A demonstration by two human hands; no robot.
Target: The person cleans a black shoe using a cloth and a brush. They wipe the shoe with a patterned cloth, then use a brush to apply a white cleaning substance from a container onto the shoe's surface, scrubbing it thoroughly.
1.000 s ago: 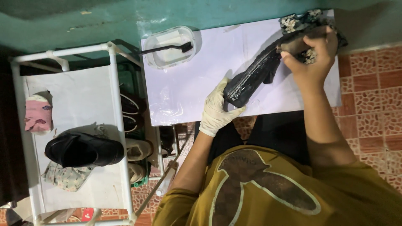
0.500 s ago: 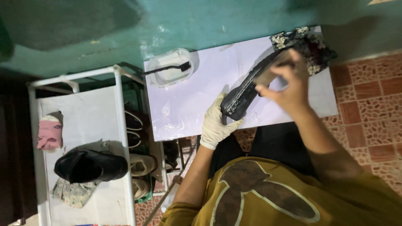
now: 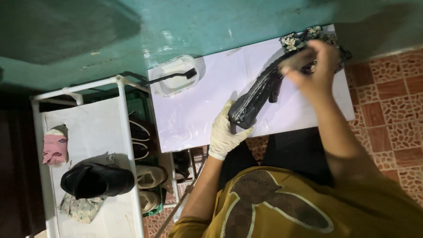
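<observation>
Your left hand (image 3: 225, 134) wears a pale glove and is closed around the near end of a dark shoe (image 3: 255, 97), which lies slanted across the white surface (image 3: 194, 119). The gloved fingers wrap the shoe's lower end from underneath, thumb side up.

Your right hand (image 3: 313, 70) is bare and blurred. It sits on the far end of the same shoe, fingers curled down against it; whether they pinch something between them, you cannot tell. Just beyond that hand, a patterned cloth (image 3: 299, 39) with small pale flowers lies at the far corner of the surface, partly hidden by the hand.

The shoe rests on the surface between your two hands, sole edge turned toward the camera, its surface looking wet or glossy.

Near the other far corner of the surface stands a clear plastic tub (image 3: 176, 77), and a dark brush (image 3: 172, 77) lies across its rim, bristle end pointing toward the shoe, well apart from both hands.

Beside the surface stands a white rack (image 3: 123, 114) with a white top shelf. On it: a black shoe (image 3: 97, 180) lying on a floral cloth (image 3: 79, 207), and a pink cloth (image 3: 55, 149) farther off. Lower shelves of the rack hold several more shoes (image 3: 150, 176), seen edge-on.

The floor (image 3: 387, 92) on your right is reddish patterned tile. You wear a mustard-yellow shirt (image 3: 308, 211).
</observation>
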